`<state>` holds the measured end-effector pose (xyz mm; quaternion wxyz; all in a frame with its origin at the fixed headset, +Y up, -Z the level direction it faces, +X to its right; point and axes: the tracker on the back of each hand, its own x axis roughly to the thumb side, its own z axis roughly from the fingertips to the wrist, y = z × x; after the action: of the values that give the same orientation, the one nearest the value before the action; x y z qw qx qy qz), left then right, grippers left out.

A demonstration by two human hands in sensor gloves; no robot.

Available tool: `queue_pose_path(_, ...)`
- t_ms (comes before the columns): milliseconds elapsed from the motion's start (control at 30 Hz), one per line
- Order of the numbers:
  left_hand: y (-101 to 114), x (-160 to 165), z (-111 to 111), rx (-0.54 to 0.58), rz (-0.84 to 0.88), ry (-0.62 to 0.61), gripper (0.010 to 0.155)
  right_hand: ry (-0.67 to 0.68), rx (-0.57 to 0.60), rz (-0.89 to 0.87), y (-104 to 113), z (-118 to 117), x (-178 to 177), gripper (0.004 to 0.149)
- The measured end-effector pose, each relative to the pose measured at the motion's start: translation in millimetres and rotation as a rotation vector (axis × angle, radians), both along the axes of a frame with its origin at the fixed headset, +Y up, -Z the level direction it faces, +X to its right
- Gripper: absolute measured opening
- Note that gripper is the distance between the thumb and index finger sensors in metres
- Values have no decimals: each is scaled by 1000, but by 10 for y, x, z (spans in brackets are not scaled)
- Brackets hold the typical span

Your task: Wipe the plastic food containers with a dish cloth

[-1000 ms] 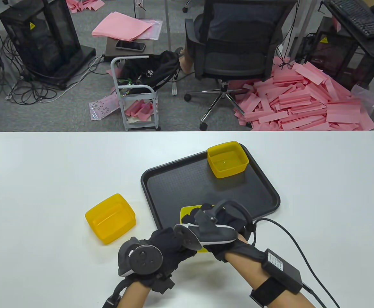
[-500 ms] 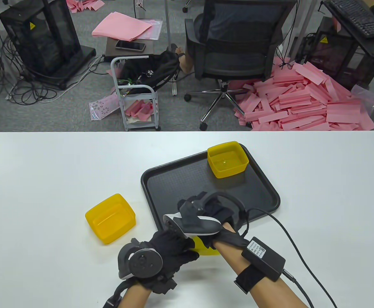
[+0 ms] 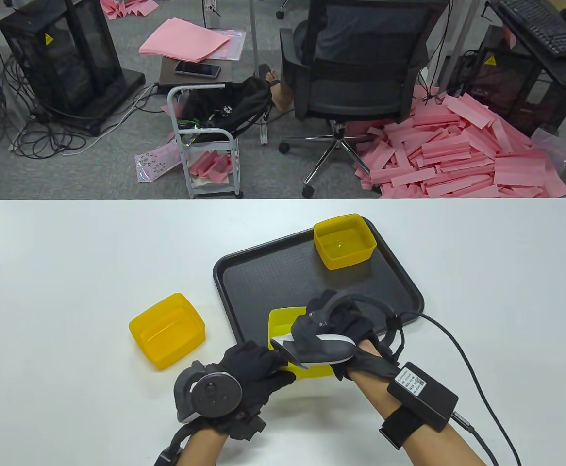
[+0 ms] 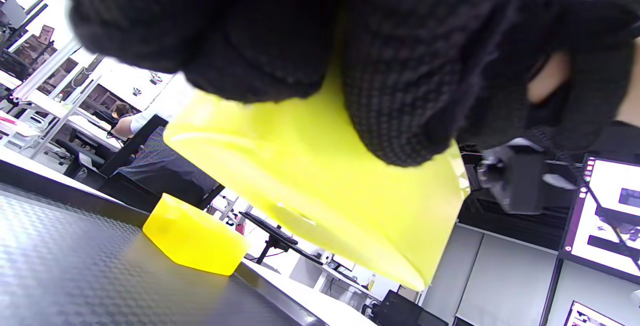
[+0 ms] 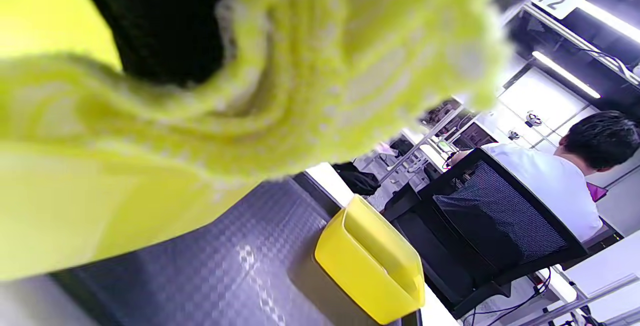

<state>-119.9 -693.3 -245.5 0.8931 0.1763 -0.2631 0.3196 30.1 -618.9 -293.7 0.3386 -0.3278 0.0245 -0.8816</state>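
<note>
held container (image 3: 283,324) overhangs the tray (image 3: 244,276) near edge.

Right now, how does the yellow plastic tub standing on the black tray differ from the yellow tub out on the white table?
The yellow plastic tub on the black tray stands at the far corner of the black tray; the deeper-yellow plastic tub on the white table stands on bare tabletop, left of the tray. The tray tub looks paler and more see-through; the table tub looks a deeper orange-yellow. Shared: both upright, open-topped and untouched by either hand.
</note>
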Motion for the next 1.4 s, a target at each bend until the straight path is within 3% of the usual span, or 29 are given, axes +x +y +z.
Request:
queue_pose_path(200,13,26,37,5,1,12,38,-46,-172,57,14,121,-47,42)
queue_pose_path(333,12,-1,59,-6,27,4,38,-89,-296,-74,76,128,-14,43)
queue_pose_path(500,20,35,77,11,48,-25,38,-100,-367,-263,146,96,-29,46)
queue_pose_path(800,60,112,132,42,21,-57,39,-74,-138,-356,205,35,-233,50)
queue_pose_path(900,60,126,146,49,16,-62,38,-52,17,-290,194,10,-276,49)
queue_pose_path(1000,70,127,152,57,24,-59,38,-26,93,-260,179,-27,-253,48)
queue_pose_path(1200,76,79,142,56,48,-33,38,-31,140,-159,140,-65,-145,47)
queue_pose_path(1400,73,50,129,42,53,-8,38,-28,83,-78,126,-56,16,46)
